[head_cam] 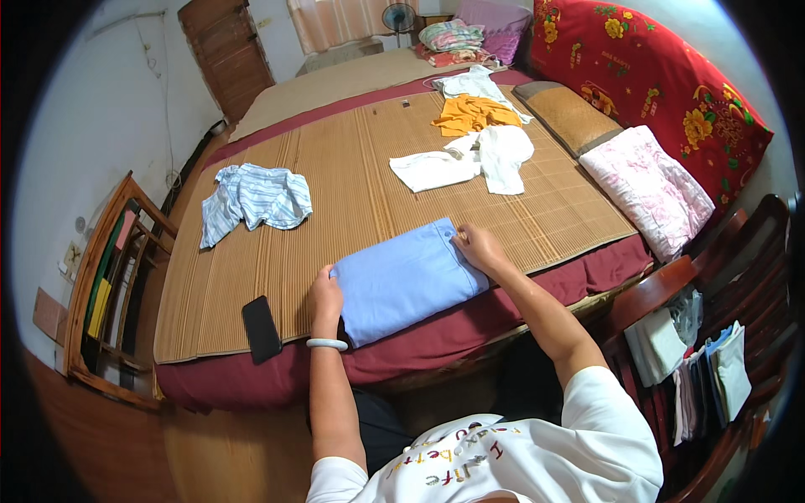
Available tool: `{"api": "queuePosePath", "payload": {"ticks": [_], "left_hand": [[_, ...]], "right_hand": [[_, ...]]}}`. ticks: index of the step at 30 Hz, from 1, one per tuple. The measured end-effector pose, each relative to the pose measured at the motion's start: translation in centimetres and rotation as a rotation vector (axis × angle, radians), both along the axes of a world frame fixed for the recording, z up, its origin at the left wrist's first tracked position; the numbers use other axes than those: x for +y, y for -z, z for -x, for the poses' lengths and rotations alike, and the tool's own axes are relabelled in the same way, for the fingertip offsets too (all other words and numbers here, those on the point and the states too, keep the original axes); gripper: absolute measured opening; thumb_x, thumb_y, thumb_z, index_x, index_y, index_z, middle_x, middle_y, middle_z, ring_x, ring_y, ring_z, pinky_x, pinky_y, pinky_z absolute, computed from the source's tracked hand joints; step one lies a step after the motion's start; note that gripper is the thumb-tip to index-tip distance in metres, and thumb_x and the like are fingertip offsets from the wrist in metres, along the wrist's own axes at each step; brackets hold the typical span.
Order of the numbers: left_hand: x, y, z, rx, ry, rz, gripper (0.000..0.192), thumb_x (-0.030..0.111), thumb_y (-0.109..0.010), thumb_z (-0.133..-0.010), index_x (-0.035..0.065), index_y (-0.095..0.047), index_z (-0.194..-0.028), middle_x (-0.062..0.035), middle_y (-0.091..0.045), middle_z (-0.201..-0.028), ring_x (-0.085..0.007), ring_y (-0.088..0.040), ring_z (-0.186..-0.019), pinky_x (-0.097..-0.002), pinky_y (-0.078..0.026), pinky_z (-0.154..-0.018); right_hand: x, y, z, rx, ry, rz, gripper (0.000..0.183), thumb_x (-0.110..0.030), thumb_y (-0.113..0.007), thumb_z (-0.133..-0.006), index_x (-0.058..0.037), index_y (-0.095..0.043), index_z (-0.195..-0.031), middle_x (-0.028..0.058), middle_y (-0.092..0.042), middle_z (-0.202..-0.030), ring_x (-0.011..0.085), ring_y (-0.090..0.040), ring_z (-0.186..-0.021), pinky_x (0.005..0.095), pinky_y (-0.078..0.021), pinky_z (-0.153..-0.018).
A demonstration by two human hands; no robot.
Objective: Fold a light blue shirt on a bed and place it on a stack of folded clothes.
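A folded light-blue garment (405, 280) with a button near its far right corner lies at the near edge of the bed mat. My left hand (326, 295), with a pale bangle at the wrist, grips its left edge. At its right end my right hand (478, 246) holds the edge by the button, thumb and fingers together. A black smartphone (261, 330) lies to the left of my left hand. Farther off on the mat are a crumpled blue-and-white striped shirt (258, 198), white clothing (500, 157) and an orange garment (475, 115).
The woven mat (352, 182) covers a bed with a maroon sheet. A brown pillow (569, 116) and a folded pink-and-white cloth (648, 188) lie at the right. A wooden chair (654, 289) holding folded clothes stands near my right arm. A wooden frame (78, 327) stands left of the bed.
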State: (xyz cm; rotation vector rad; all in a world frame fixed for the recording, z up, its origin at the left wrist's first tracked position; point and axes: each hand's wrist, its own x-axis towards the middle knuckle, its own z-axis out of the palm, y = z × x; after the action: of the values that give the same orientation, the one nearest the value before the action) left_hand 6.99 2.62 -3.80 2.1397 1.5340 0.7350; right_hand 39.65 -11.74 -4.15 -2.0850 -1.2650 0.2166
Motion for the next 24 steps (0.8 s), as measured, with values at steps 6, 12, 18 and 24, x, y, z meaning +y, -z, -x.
{"api": "queuePosePath", "payload": {"ticks": [6, 12, 18, 24], "left_hand": [[-3.7, -4.0, -2.0, 0.333, -0.098, -0.100, 0.047, 0.030, -0.055, -0.098, 0.0048, -0.053, -0.137, -0.0230, -0.057, -0.135, -0.0405, -0.057, -0.120, -0.0499, -0.048, -0.097], [-7.3, -1.4, -4.8, 0.469, 0.177, -0.238, 0.069, 0.052, -0.052, -0.096, 0.0097, -0.041, -0.150, -0.0224, -0.032, -0.158, -0.0435, -0.024, -0.147, -0.0598, -0.025, -0.115], [-6.7, -0.3, -4.3, 0.503, 0.208, -0.177, 0.079, 0.060, -0.051, -0.094, 0.0119, -0.035, -0.155, -0.0233, -0.023, -0.162, -0.0450, -0.020, -0.149, -0.0631, -0.022, -0.115], [-6.3, -0.2, -3.9, 0.424, 0.188, -0.133, 0.082, 0.064, -0.053, -0.092, 0.0123, -0.036, -0.154, -0.0226, -0.022, -0.162, -0.0420, -0.020, -0.150, -0.0633, -0.020, -0.116]], "right_hand": [[-0.1, -4.7, 4.0, -0.431, -0.112, -0.148, 0.036, -0.032, -0.067, -0.090, -0.0047, -0.065, -0.114, 0.0157, -0.065, -0.120, 0.0340, -0.059, -0.117, 0.0462, -0.0471, -0.097], [1.6, -0.3, 7.6, -0.456, -0.366, -0.004, 0.063, -0.051, -0.052, -0.096, -0.0092, -0.053, -0.142, 0.0183, -0.044, -0.152, 0.0325, -0.034, -0.145, 0.0538, -0.0198, -0.120], [1.0, 1.4, 5.7, -0.450, -0.300, 0.070, 0.066, -0.057, -0.044, -0.098, -0.0122, -0.049, -0.146, 0.0153, -0.039, -0.156, 0.0307, -0.029, -0.148, 0.0564, -0.0148, -0.120], [0.9, 1.0, 5.3, -0.449, -0.214, 0.128, 0.068, -0.058, -0.043, -0.098, -0.0118, -0.047, -0.147, 0.0131, -0.036, -0.158, 0.0314, -0.027, -0.149, 0.0567, -0.0226, -0.118]]}}
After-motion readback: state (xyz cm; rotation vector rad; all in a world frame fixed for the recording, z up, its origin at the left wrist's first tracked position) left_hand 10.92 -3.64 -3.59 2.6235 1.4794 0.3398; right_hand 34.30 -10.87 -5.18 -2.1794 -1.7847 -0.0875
